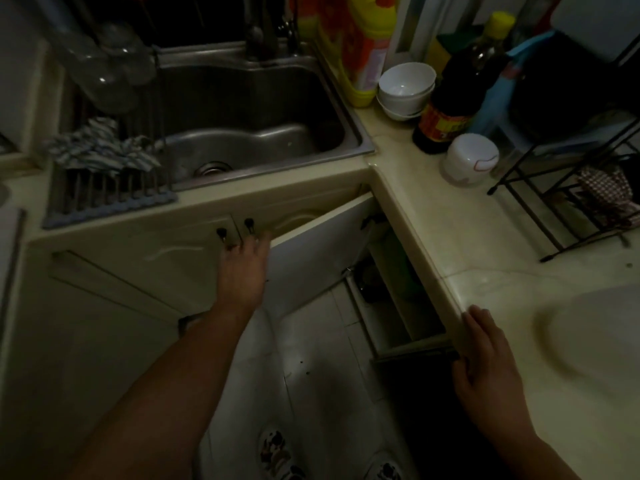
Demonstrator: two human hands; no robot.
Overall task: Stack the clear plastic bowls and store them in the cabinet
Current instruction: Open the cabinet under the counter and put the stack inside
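Note:
Several clear plastic bowls (107,67) sit dimly at the far left behind the sink, above a roll-up drying rack (104,199); I cannot tell how they are stacked. Under the sink, the right cabinet door (322,251) stands swung partly open, and the left door (156,251) is closed. My left hand (244,268) reaches forward and its fingers hold the top edge of the open door, just below the two dark knobs. My right hand (485,358) lies on the rounded edge of the countertop (450,237) at the right, holding nothing. The cabinet's inside is dark.
The steel sink (349,109) fills the middle back. A striped cloth (100,147) lies on the drying rack. Stacked white bowls (405,84), a dark sauce bottle (450,98), a yellow bottle (367,46), a white jar (471,161) and a black wire rack (571,202) crowd the right counter.

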